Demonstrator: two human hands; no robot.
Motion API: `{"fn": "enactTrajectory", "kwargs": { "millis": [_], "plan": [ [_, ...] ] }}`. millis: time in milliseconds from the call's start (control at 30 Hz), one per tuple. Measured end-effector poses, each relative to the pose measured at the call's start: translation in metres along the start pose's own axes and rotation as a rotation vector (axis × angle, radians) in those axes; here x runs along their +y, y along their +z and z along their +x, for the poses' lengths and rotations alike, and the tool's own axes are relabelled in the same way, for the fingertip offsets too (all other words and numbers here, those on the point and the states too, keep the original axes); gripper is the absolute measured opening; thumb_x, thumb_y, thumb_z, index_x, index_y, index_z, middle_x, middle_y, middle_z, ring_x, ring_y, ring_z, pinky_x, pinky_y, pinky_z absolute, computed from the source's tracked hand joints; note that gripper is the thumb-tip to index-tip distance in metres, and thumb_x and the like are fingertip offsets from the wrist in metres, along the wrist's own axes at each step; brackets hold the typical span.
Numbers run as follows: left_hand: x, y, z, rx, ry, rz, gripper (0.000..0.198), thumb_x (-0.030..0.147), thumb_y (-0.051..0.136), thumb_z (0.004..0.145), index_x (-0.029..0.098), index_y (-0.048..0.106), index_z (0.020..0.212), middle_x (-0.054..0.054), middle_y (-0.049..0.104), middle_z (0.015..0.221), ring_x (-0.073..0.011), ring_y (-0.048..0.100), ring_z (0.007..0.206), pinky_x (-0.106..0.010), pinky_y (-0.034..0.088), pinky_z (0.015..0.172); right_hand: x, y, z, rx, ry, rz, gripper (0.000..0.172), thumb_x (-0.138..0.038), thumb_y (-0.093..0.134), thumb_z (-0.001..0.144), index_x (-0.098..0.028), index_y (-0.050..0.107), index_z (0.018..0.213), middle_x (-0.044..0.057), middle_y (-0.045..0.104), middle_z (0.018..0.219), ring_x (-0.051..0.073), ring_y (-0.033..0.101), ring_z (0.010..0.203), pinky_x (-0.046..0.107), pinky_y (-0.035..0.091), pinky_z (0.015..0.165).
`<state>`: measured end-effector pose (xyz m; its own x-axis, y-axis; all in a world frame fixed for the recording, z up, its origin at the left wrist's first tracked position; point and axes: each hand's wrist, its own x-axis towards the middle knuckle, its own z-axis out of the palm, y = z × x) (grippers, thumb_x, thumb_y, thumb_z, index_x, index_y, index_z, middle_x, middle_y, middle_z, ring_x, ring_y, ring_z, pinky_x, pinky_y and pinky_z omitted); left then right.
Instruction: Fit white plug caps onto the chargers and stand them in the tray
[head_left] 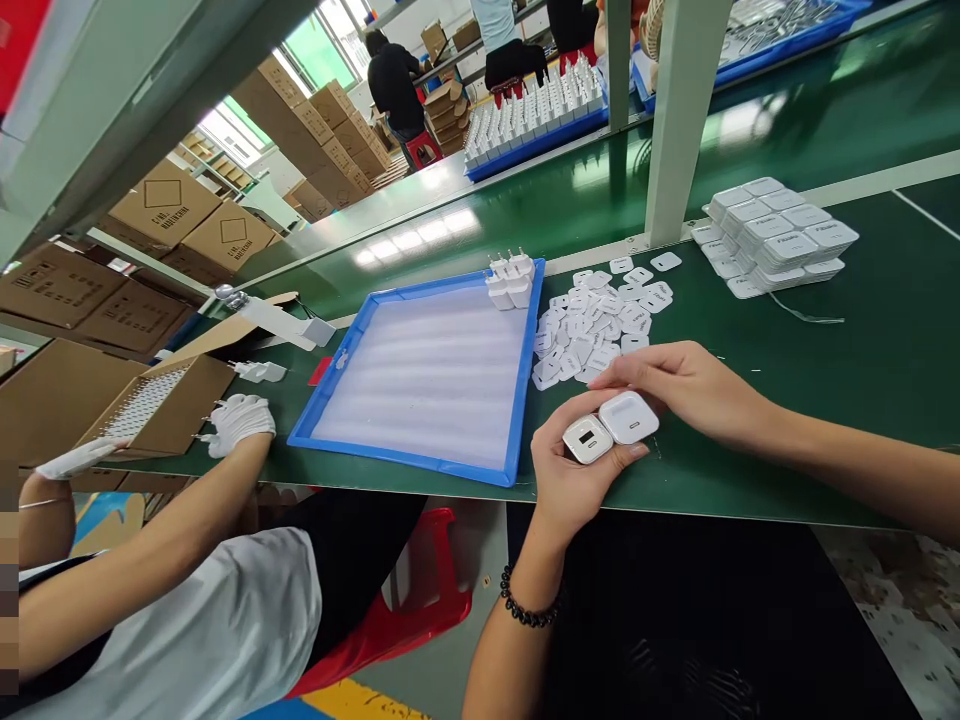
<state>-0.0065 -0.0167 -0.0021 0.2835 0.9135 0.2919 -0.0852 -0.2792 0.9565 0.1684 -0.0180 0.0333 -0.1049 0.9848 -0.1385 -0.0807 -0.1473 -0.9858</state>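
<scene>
My left hand grips two small white charger plugs side by side at the near edge of the green table, their port faces turned up. My right hand lies just behind them, fingers curled, its fingertips resting on the right plug. A loose pile of white protective stickers lies on the table just beyond my hands. A blue tray lined with white foam stands to the left, with a few white plugs upright in its far right corner.
Stacked white sheets of labels lie at the back right. A grey post rises behind the pile. On the left, a co-worker's white-gloved hand rests beside an open cardboard box of plugs. Cartons and another blue tray of plugs stand further back.
</scene>
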Motion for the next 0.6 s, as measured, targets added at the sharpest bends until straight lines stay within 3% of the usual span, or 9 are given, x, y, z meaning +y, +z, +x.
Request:
{"fn": "enactTrajectory", "kwargs": {
  "millis": [100, 233, 400, 600],
  "plan": [
    [-0.002, -0.002, 0.0, 0.141, -0.073, -0.037, 0.051, 0.031, 0.095, 0.065, 0.024, 0.077, 0.112, -0.004, 0.079, 0.108, -0.0194, 0.074, 0.099, -0.027, 0.059, 0.086, 0.006, -0.018, 0.012, 0.098, 0.029, -0.084, 0.045, -0.06, 0.065, 0.089, -0.018, 0.075, 0.103, 0.013, 0.077, 0.098, 0.026, 0.072, 0.086, 0.034, 0.059, 0.063],
    [-0.004, -0.005, 0.001, 0.334, -0.141, -0.104, 0.06, 0.029, 0.095, 0.065, 0.027, 0.073, 0.122, -0.004, 0.077, 0.116, -0.0187, 0.072, 0.105, -0.026, 0.059, 0.089, 0.022, -0.048, 0.031, 0.234, -0.131, -0.59, 0.044, -0.05, 0.074, 0.079, -0.019, 0.074, 0.11, 0.012, 0.074, 0.107, 0.029, 0.066, 0.095, 0.043, 0.056, 0.08],
    [-0.005, -0.002, 0.003, 0.321, -0.188, -0.102, 0.058, 0.03, 0.095, 0.064, 0.025, 0.074, 0.118, -0.004, 0.076, 0.115, -0.0206, 0.072, 0.106, -0.027, 0.06, 0.088, 0.036, -0.044, 0.041, 0.143, -0.217, -0.878, 0.051, -0.049, 0.077, 0.075, -0.019, 0.074, 0.117, 0.013, 0.069, 0.111, 0.035, 0.06, 0.11, 0.05, 0.049, 0.097],
    [-0.003, 0.0, 0.003, 0.288, -0.195, -0.079, 0.059, 0.032, 0.095, 0.064, 0.022, 0.073, 0.118, -0.005, 0.076, 0.109, -0.0211, 0.073, 0.1, -0.03, 0.061, 0.087, 0.034, -0.03, 0.043, 0.08, -0.309, -0.986, 0.026, -0.035, 0.064, 0.087, -0.017, 0.071, 0.105, 0.014, 0.068, 0.106, 0.033, 0.06, 0.111, 0.048, 0.048, 0.099]
  ]
}}
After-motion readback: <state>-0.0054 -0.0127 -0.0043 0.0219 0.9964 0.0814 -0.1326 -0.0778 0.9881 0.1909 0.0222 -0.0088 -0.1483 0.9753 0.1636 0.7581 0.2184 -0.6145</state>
